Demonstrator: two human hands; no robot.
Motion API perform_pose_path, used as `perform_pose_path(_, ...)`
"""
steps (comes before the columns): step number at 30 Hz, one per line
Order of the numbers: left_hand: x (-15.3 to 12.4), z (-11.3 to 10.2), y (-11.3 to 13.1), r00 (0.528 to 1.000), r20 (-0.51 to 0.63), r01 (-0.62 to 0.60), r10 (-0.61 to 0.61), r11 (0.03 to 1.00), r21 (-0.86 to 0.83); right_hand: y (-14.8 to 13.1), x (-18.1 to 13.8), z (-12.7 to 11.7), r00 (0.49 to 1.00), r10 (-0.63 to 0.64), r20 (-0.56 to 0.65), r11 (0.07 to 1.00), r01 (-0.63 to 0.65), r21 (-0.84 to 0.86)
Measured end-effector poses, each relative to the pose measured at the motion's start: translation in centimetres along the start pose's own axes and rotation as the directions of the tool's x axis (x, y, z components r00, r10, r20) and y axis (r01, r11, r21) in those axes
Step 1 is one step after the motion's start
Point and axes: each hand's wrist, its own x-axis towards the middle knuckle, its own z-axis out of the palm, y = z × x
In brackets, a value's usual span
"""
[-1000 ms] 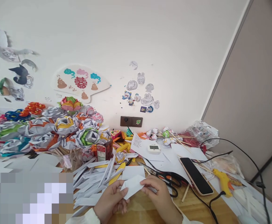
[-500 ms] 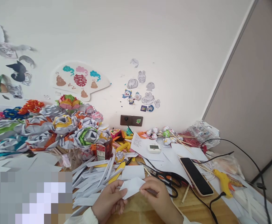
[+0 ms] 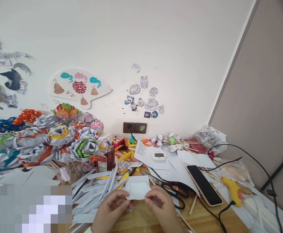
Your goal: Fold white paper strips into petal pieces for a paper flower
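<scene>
A small piece of white paper (image 3: 138, 192) is held up between both hands, just above the table's front part. My left hand (image 3: 113, 208) pinches its left lower corner between thumb and fingers. At the right lower corner, my right hand (image 3: 161, 207) grips the paper the same way. Behind it lies another white paper sheet (image 3: 137, 179) flat on the table. Black-handled scissors (image 3: 174, 187) rest beyond my right hand. To the left of my left hand spreads a heap of folded white paper strips (image 3: 90, 197).
Paper flowers (image 3: 63, 136) pile up at the left. A timer (image 3: 159, 156) sits on papers near the wall. A phone (image 3: 204, 185), a yellow glue gun (image 3: 232, 191) and black cables (image 3: 214, 213) lie at the right. A red box (image 3: 105, 160) stands behind the strips.
The paper has turned from tilted to nearly level, its lower edge now facing me. Both hands have shifted slightly and hold its lower corners. The camera view has moved a little.
</scene>
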Motion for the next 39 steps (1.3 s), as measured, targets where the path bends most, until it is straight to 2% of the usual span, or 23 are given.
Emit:
perform_pose_path(8, -0.4, 0.1, 0.0, 0.999, -0.039, 0.001, 0.000, 0.999, 0.034, -0.2, 0.1, -0.1, 1.000, 0.018, 0.003, 0.999, -0.019, 0.039)
perform_pose_path(14, -0.5, 0.1, 0.3, 0.998, -0.031, -0.047, 0.054, 0.980, 0.192, -0.5, 0.2, -0.1, 1.000, 0.021, 0.000, 0.999, -0.021, 0.033)
perform_pose_path(19, -0.7, 0.2, 0.3, 0.998, -0.050, -0.030, 0.042, 0.974, 0.225, -0.5, 0.3, 0.0, 0.999, 0.027, -0.022, 0.999, -0.026, 0.029)
perform_pose_path(23, -0.8, 0.5, 0.4, 0.996, -0.087, 0.000, 0.014, 0.988, 0.157, 0.0, 0.1, 0.4, 0.998, 0.056, -0.017, 0.995, -0.054, 0.089)
perform_pose_path(26, -0.9, 0.9, 0.6, 0.995, -0.096, 0.031, -0.024, 0.997, 0.074, 0.2, -0.1, 0.8, 0.992, 0.125, 0.028, 0.976, -0.128, 0.175)
perform_pose_path(29, -0.9, 1.1, 0.7, 0.994, -0.104, 0.029, -0.020, 0.996, 0.085, 0.2, -0.2, 1.1, 0.980, 0.187, 0.063, 0.952, -0.197, 0.235)
perform_pose_path(31, -0.9, 1.1, 0.7, 0.994, -0.109, 0.028, -0.018, 0.996, 0.090, 0.1, -0.2, 1.3, 0.981, 0.188, 0.043, 0.946, -0.192, 0.260)
perform_pose_path(34, -0.9, 1.0, 0.5, 0.994, -0.102, 0.054, -0.049, 0.997, 0.051, 0.0, -0.1, 1.4, 0.985, 0.173, -0.011, 0.946, -0.163, 0.281)
perform_pose_path(39, -0.7, 1.1, 0.2, 0.993, -0.068, 0.095, -0.097, 0.995, -0.031, 0.4, -0.1, 1.4, 0.974, 0.225, 0.016, 0.947, -0.223, 0.232)
